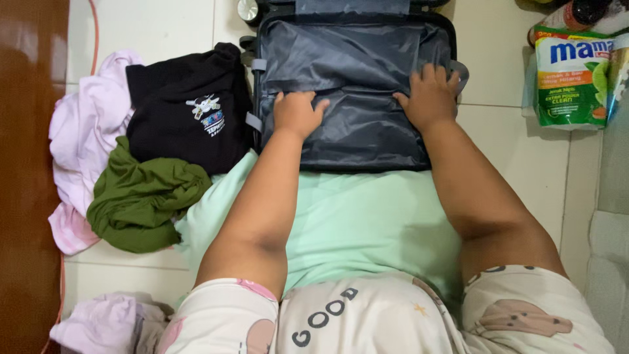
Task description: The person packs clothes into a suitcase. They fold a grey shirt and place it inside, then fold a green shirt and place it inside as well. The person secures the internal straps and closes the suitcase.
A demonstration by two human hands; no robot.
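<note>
A dark grey suitcase lies open on the tiled floor, its inner fabric lining wrinkled. My left hand rests flat on the lining near its left side, fingers apart. On the lining's right side my right hand presses down, fingertips by the suitcase edge. A mint green garment lies spread below the suitcase, under both forearms. Neither hand grips anything.
A pile of clothes sits left of the suitcase: a black printed shirt, an olive green garment and a pink one. A green detergent pouch stands at the right. More pale clothing lies bottom left beside a brown wooden surface.
</note>
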